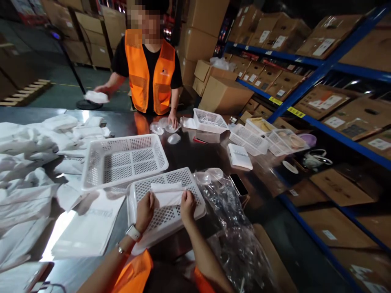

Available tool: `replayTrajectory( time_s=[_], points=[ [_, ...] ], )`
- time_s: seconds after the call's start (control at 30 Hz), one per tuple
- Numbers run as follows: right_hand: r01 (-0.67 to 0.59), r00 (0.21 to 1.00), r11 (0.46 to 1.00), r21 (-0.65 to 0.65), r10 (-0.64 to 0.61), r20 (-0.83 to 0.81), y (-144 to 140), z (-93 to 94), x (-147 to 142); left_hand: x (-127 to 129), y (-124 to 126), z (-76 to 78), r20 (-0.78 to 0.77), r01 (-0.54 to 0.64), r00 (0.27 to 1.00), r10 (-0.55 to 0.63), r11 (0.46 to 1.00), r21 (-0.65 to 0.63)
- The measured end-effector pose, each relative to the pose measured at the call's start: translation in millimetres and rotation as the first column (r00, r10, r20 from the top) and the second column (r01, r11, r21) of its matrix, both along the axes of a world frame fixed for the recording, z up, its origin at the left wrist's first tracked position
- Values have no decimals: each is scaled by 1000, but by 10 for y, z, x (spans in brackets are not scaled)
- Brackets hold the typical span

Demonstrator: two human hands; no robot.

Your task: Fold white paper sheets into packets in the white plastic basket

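My left hand [146, 209] and my right hand [187, 203] are both closed, pinching opposite ends of a folded white packet [170, 198]. It looks like thin fabric or paper; I cannot tell which. The packet lies low over an upturned white plastic basket [159, 224], whose perforated base faces up. A second white basket [125, 156] stands upright just beyond it. To the left, a stack of flat white bags [88, 228] lies near my left forearm. Clear plastic wrapping [224, 207] and round translucent discs [214, 175] are to the right of my right hand.
Across the metal table [128, 120], a co-worker [149, 73] in an orange vest holds a white bundle [96, 97]. White bags [33, 162] heap at left. A phone [238, 185], a white pad [239, 156] and small baskets [249, 138] lie right, before blue shelving [305, 97].
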State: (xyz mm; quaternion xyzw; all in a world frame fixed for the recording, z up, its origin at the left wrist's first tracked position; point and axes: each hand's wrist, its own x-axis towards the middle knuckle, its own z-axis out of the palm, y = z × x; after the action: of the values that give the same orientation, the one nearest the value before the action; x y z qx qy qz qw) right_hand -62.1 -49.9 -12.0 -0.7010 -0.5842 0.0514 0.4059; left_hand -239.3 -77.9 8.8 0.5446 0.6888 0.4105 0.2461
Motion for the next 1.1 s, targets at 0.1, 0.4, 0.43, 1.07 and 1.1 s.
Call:
replayTrajectory(
  time_s=[0.1,0.4,0.43,1.07,1.1],
  points=[
    [-45,995,999,-28,47,85,2,-49,45,-17,-23,23,-74,4,997,-7,999,-36],
    [-106,969,967,-230,152,192,52,-13,91,-52,-43,77,-399,-23,914,-69,975,-220],
    [-99,966,959,-264,157,208,59,7,92,-62,-44,87,-431,-25,898,-83,971,-238],
    [-431,800,885,-178,283,-529,211,6,-137,209,245,-187,414,120,905,-103,993,-17],
    [-431,685,890,-149,216,-696,191,27,-140,202,244,-140,462,122,882,-88,992,-45]
  ],
)
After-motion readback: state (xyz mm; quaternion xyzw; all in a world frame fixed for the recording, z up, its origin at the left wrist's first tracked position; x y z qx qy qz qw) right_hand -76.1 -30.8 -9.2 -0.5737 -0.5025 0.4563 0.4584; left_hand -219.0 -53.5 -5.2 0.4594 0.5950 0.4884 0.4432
